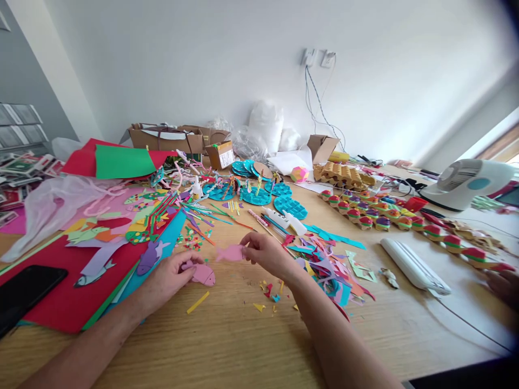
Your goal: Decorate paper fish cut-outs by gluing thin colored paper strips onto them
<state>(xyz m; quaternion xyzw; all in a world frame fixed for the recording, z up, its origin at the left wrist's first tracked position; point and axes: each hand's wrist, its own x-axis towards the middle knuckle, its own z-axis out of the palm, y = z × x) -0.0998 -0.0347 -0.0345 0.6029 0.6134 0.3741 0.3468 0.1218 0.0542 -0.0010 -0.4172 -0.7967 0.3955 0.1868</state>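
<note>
My left hand [180, 273] pinches a pink paper fish [204, 275] with a drawn eye and gill line, low over the wooden table. A second, plain pink fish cutout [230, 253] is held by its right end between the thumb and fingers of my right hand [261, 251]. The two fish are close together but apart. Left of my left hand, a purple paper fish [148, 258] lies on blue and red sheets. A yellow paper strip [198, 302] lies just below my left hand. Small coloured scraps [267, 290] are scattered below my right hand.
A heap of paper offcuts [332, 270] lies right of my right forearm. Red card sheets [73, 292] and a black phone [32, 292] are at left. Painted egg-carton strips [365, 210], a white corded device [416, 265] and another person's hand [503, 286] are at right.
</note>
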